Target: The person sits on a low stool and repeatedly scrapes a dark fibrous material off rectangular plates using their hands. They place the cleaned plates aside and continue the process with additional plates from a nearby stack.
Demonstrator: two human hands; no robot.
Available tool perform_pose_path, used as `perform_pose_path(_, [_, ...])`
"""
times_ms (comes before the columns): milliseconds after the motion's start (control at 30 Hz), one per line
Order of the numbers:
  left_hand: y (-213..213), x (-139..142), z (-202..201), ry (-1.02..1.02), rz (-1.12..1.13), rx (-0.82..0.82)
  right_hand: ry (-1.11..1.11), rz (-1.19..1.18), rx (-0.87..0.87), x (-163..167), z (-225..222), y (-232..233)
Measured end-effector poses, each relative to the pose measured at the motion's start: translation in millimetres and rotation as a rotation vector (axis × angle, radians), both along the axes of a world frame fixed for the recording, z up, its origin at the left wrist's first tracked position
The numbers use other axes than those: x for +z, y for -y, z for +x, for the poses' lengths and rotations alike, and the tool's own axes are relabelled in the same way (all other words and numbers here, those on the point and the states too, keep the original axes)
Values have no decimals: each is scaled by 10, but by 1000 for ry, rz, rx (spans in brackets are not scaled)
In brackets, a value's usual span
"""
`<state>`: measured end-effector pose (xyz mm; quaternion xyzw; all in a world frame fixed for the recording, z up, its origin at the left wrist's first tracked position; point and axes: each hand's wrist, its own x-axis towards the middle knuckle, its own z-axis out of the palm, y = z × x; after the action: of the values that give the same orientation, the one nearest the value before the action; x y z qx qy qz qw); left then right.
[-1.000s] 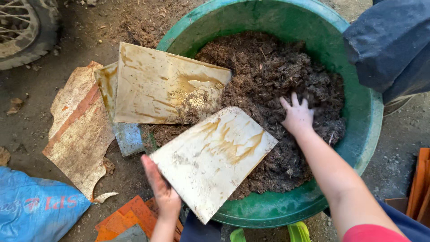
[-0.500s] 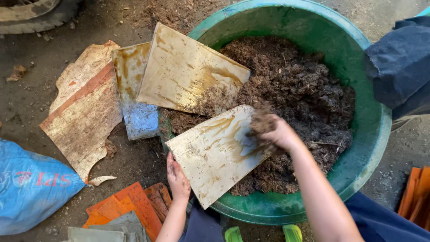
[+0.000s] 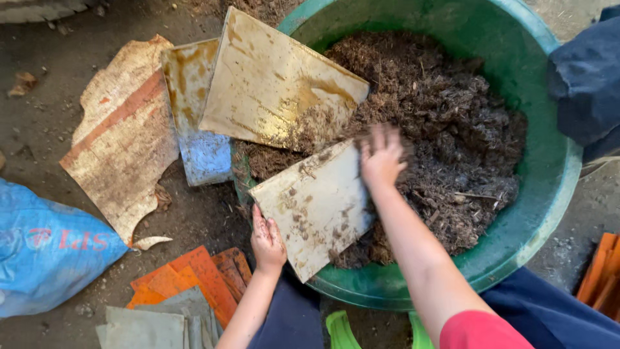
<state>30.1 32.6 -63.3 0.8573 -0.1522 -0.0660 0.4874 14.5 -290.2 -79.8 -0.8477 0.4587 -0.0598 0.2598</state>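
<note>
Bare dirt ground [image 3: 213, 220], damp and littered, outdoors. Far left: blue sack [image 3: 45, 252], lying flat. Beside it a torn cream sheet [image 3: 119, 139] with an orange stripe, then a narrow stained panel [image 3: 197, 123] partly under a large tan board [image 3: 278, 84] that leans over the basin rim. Low left: orange and grey flat pieces [image 3: 187, 284], stacked loosely.

Left hand [image 3: 267, 240]: fingers straight, pressed against the lower-left edge of the smaller tan board [image 3: 316, 207], steadying rather than clasping. Board slanted, long axis running from lower left up to upper right, upper end resting on the dark fibrous soil mix [image 3: 445, 142] inside the green basin [image 3: 549, 194].

Right hand [image 3: 382, 155]: blurred, fingers loosely spread, at the board's upper right corner, over the soil; whether holding soil, cannot tell. Right hand nearer the soil, left nearer the rim.

Far right: dark blue cloth [image 3: 588, 84], orange strips [image 3: 600, 274]
</note>
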Motion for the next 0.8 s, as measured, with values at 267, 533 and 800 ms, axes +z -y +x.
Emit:
perform_pose_path(267, [-21, -94, -5, -47, -1, 48, 151, 129, 317, 642, 148, -1265])
perform_pose_path(533, [-74, -100, -21, -101, 103, 73, -46, -36, 127, 38, 374, 45])
perform_pose_path(800, [-5, -98, 5, -58, 126, 59, -265, -96, 3, -169, -523, 297])
